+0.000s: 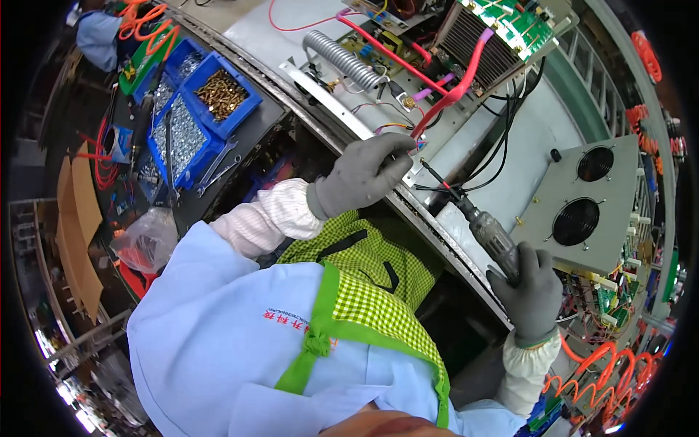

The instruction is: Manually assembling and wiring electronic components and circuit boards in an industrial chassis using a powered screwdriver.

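Observation:
My left hand [364, 175], in a grey glove, grips the near edge of an open metal chassis [502, 167] and pinches the end of a thick red cable [455, 91] there. My right hand [531, 288], also gloved, is closed around a grey electric screwdriver [491, 237]. Its bit points up and left at the chassis edge, close to my left hand. Inside the chassis lie a coiled grey resistor [342, 58], a finned heat sink [484, 47], green circuit boards [520, 22] and thin black wires.
Blue bins of brass and silver screws [204, 102] stand at the left with wrenches beside them. A grey panel with two round fans [582, 204] leans at the right. Orange coiled hoses [604, 379] hang at lower right. A clear plastic bag [145, 240] lies at the left.

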Available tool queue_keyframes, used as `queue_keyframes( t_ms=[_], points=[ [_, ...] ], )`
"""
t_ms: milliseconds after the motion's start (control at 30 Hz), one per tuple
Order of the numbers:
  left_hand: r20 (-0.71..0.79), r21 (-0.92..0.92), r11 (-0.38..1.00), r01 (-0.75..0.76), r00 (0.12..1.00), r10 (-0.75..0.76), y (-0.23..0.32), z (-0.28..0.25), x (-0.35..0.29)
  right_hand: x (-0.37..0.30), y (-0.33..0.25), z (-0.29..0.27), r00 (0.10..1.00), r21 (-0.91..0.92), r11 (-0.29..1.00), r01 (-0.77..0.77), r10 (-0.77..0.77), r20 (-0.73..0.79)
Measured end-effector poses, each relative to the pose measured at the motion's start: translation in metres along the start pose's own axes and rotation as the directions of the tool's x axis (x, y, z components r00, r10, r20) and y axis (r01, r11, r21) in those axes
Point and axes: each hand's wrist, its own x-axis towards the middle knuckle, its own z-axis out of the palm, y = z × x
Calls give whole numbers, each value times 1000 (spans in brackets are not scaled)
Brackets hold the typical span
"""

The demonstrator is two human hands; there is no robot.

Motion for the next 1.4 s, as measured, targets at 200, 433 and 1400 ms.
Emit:
queue_keyframes(
  t_ms=[200,433,1400],
  points=[
    [413,-410,610,678,734,-539,17,5,-8,-42,-9,4,989,117,992,-35,51,-139],
    [469,-687,266,676,692,-548,13,17,-17,-71,-14,23,961,195,980,30,25,-274],
    [495,-460,485,744,668,-556,14,23,-19,-94,-57,127,961,772,629,-96,261,-93]
  ],
)
